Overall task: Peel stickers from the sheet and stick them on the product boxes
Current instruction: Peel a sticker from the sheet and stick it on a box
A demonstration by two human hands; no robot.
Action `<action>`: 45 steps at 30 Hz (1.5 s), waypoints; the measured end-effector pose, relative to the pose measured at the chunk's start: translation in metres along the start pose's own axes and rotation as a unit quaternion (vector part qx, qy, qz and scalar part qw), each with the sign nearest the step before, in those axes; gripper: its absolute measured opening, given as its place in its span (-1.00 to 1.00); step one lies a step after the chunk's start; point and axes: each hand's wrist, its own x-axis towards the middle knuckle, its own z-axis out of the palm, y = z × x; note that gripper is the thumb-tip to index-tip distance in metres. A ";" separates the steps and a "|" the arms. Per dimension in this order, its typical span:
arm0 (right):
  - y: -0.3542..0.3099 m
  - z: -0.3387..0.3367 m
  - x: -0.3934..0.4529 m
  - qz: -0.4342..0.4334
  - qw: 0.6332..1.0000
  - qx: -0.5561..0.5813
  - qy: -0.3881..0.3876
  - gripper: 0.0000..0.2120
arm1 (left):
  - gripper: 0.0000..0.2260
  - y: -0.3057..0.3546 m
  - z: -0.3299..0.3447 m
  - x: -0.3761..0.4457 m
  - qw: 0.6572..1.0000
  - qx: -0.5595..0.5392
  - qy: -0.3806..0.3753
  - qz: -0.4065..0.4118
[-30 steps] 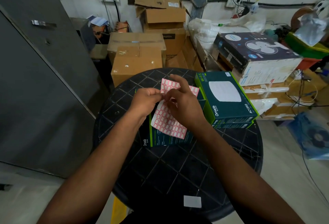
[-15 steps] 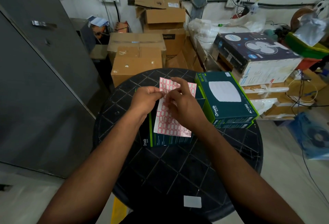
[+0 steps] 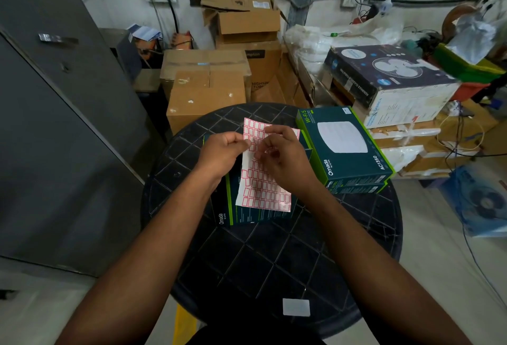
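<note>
Your left hand (image 3: 223, 152) is up at the sheet's (image 3: 263, 177) left edge, thumb and forefinger pinched on the paper near its top, steadying it. That's your anchor. The sheet hangs in the air over the near box (image 3: 247, 214), long axis running from about twelve o'clock down to six, leaning a touch toward five at the bottom. Its lower left corner is bare backing, no red frames there, so I'd judge some labels are already off.

Now your right hand (image 3: 282, 156): fingers curled in over the upper middle of the sheet, fingertips (image 3: 259, 155) pressed close together right on the rows, just beside your left thumb. Whether a sticker's corner is actually lifted under them, I can't tell; too small.

Here's what the next move turns on. Both targets lie away from that pinch: the near box directly beneath the sheet at six o'clock, the far box (image 3: 344, 143) out at three o'clock, touching nothing you hold. Your right hand is the nearer one to it, and it's the free one, so once a label comes away, it likely carries it down or to three.

The table (image 3: 274, 262) carries both boxes.
</note>
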 end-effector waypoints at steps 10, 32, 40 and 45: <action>0.000 0.000 0.013 0.041 0.998 -0.027 -0.036 -0.95 | -0.78 -0.001 -0.013 -0.008 0.995 -0.017 -0.099 0.021; 0.005 -0.009 0.031 0.040 0.987 -0.004 -0.154 -0.83 | -0.74 -0.004 -0.015 -0.006 0.994 -0.031 -0.099 0.029; 0.005 -0.003 0.021 0.050 0.997 -0.016 -0.050 -0.88 | -0.74 -0.005 -0.013 -0.003 0.996 -0.028 -0.078 0.025; 0.001 -0.007 0.010 0.036 0.999 0.005 0.007 -0.79 | -0.74 -0.004 -0.012 -0.002 0.997 -0.022 -0.076 0.024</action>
